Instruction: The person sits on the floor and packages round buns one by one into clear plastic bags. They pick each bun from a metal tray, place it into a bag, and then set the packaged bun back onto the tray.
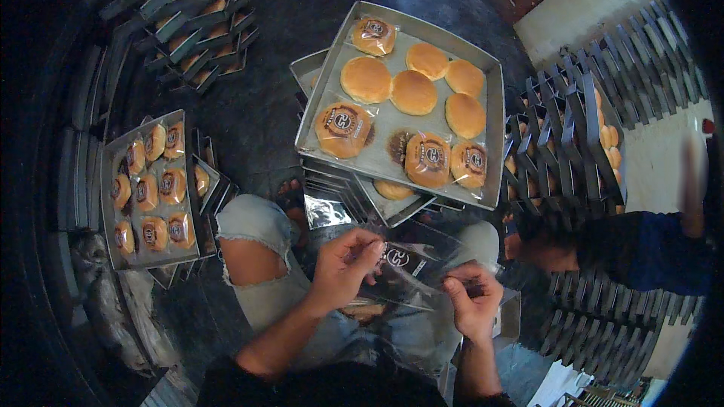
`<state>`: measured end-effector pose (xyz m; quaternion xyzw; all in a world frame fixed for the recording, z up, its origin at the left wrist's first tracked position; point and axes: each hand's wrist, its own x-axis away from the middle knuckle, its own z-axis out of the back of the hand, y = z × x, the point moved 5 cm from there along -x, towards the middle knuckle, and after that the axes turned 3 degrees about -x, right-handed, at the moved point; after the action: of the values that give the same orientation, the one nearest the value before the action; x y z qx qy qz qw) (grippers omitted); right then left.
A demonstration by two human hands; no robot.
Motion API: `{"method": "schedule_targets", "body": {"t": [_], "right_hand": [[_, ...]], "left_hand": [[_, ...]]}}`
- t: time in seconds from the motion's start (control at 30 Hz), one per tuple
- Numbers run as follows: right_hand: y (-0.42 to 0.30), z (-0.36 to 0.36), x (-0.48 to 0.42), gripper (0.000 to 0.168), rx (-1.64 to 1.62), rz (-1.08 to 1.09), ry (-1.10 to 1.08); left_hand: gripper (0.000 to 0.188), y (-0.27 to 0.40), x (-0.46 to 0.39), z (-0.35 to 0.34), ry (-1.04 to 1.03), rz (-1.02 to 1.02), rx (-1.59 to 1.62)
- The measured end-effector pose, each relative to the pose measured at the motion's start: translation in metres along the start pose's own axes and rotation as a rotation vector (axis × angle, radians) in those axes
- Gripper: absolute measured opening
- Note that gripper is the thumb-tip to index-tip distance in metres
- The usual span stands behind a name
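Above my lap, my left hand (349, 263) pinches one side of a clear plastic bag (410, 263) bearing a white printed logo. The thumb and forefinger of my right hand (474, 297) are pressed together at the bag's other side. Beyond my knees, a metal tray (390, 147) tops a stack of trays. On it lie several bare round buns (414, 92) and several buns in printed clear bags (342, 129). Something round and brown (365, 311), partly hidden, shows below the bag near my left wrist.
At left, another stacked tray (153, 198) holds several bagged buns. Criss-crossed tray stacks stand at upper left (198, 28) and right (565, 141), with buns in them. A person's dark sleeve (639, 251) and blurred arm (546, 251) are at right. A metal box or tin (509, 316) stands beside my right hand.
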<state>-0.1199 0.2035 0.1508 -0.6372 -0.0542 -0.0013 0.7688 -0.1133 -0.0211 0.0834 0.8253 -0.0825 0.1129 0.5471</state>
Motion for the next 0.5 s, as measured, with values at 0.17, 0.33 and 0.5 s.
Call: {"method": "schedule_targets", "body": {"t": [0.17,0.33,0.5], "right_hand": [[-0.008,-0.014,-0.018,0.017,-0.002,0.01,-0.07],[-0.022,-0.053,-0.126,0.034,-0.322,0.167,-0.254],[-0.022,-0.158,-0.262,0.04,0.563,0.65,-0.526]], "left_hand": [[0.015,-0.002,-0.011,0.032,0.187,-0.034,0.048],[0.032,-0.021,-0.025,0.058,0.356,0.093,0.286],[0.027,-0.036,-0.025,0.063,0.53,0.21,0.574]]}}
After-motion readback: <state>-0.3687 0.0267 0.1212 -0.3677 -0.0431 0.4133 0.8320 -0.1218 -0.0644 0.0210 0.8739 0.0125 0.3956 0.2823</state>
